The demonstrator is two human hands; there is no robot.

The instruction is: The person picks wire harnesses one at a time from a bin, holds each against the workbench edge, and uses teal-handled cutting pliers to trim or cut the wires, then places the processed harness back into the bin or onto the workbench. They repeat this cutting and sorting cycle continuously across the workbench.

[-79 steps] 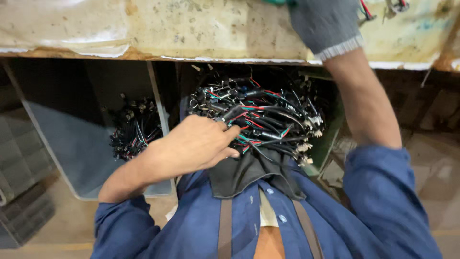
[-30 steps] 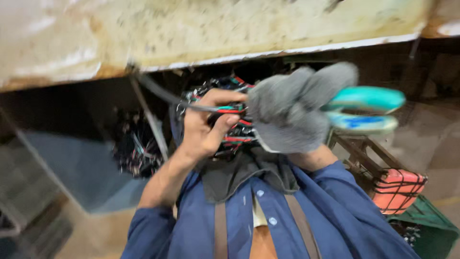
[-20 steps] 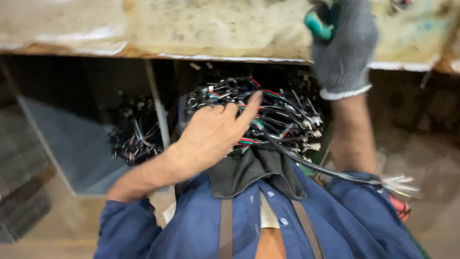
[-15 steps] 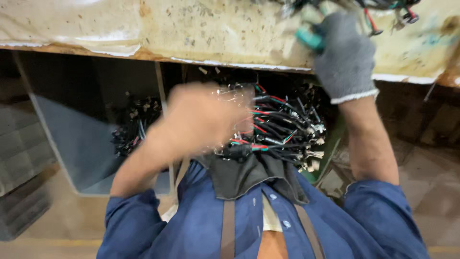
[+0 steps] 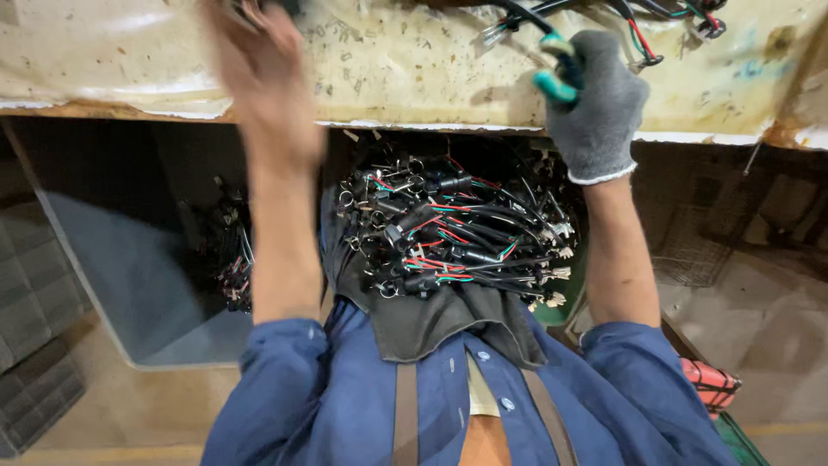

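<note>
**Both hands up at the bench, wire bundle in the lap**

The right hand (image 5: 595, 103), in a grey knit glove, is raised to the near edge of the bench (image 5: 414, 69). It is closed around a tool with teal handles (image 5: 556, 73), whose tip meets a dark cable (image 5: 526, 19) lying on the stained bench top. More wires (image 5: 664, 22), black, red and green, lie at the far right of the bench, just beyond the glove.

The left hand (image 5: 259, 60) is bare and lifted over the bench at the left. It is blurred by motion, so I cannot tell whether it is open or closed, or whether it holds anything.

Below the bench edge, between the two forearms, a large bundle of short wire leads (image 5: 453, 233) rests on a dark apron (image 5: 440, 319) at the person's chest. The leads are mostly black with red, green and white strands and small connectors at their ends. Neither hand touches this bundle.

To the left, a grey bin (image 5: 129, 276) under the bench holds a smaller heap of similar leads (image 5: 228, 259). Dark crates (image 5: 34, 345) stand at the far left. At the lower right, a red mesh item (image 5: 711, 384) lies on the floor.
</note>
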